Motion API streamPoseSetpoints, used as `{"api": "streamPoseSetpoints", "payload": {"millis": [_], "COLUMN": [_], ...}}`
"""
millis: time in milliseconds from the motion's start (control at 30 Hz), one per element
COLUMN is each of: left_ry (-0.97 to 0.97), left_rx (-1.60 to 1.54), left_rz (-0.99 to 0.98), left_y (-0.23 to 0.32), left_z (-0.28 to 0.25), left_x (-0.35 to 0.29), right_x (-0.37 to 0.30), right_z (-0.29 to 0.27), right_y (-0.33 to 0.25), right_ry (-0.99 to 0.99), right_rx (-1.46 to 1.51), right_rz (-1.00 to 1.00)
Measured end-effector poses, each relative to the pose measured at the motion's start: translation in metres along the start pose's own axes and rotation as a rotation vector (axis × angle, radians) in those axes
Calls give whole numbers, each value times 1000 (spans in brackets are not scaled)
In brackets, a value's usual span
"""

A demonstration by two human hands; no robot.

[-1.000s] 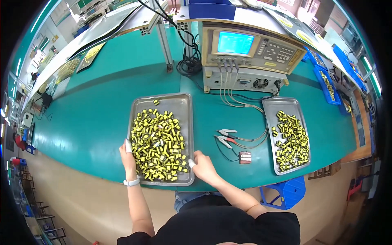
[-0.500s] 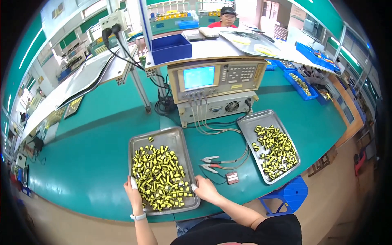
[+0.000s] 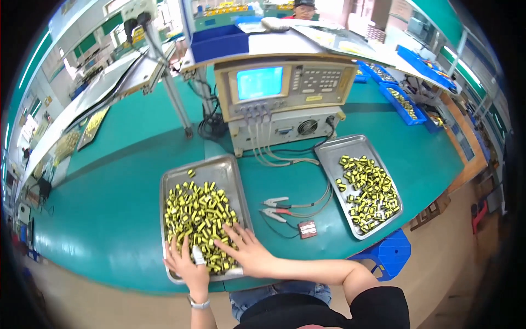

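A metal tray (image 3: 222,171) in front of me holds a heap of small blocky yellow-and-black parts (image 3: 200,211), like little transformers. My left hand (image 3: 189,267) rests on the near left of the heap, fingers spread, with a white covering on one finger. From the right, my right hand (image 3: 249,256) reaches over the tray's edge. Its outstretched fingers touch the parts near the middle of the heap. Neither hand grips a part. One part (image 3: 191,172) lies alone toward the tray's far end. Some parts are hidden under my fingers.
A second metal tray (image 3: 350,144) of similar parts (image 3: 368,192) stands to the right. Between the trays lie clip leads (image 3: 276,211) and a small dark red block (image 3: 308,230). Behind them stands a bench instrument (image 3: 290,90). A blue stool (image 3: 392,255) is at the right; a person (image 3: 303,10) is across.
Both hands have left the tray's sides and moved inward onto the heap, with fingers now spread over the parts. The whole view has shifted a little.
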State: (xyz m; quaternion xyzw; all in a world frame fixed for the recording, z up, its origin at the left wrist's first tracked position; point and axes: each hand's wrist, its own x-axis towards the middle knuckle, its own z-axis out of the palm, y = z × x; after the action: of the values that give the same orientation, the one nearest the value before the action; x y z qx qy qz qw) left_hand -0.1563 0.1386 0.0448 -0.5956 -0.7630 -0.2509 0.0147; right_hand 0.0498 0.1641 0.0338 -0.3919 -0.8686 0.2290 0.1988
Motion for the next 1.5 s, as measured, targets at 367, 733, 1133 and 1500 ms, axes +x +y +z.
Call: {"api": "streamPoseSetpoints", "payload": {"millis": [367,733,1133,1500], "left_ry": [93,136,-134,-159], "left_rx": [-168,-275,-736,-1102], "left_rz": [58,17,-453,-564], "left_y": [-1,-10,-120,-112], "left_z": [14,13,7,21], "left_x": [-8,0,53,79], "right_x": [30,51,6,25], "right_z": [11,19,-1,31], "right_y": [12,16,23,35], "right_ry": [81,165,76,407], "right_rx": [-148,-185,-80,329], "right_rz": [-19,-57,184,132]}}
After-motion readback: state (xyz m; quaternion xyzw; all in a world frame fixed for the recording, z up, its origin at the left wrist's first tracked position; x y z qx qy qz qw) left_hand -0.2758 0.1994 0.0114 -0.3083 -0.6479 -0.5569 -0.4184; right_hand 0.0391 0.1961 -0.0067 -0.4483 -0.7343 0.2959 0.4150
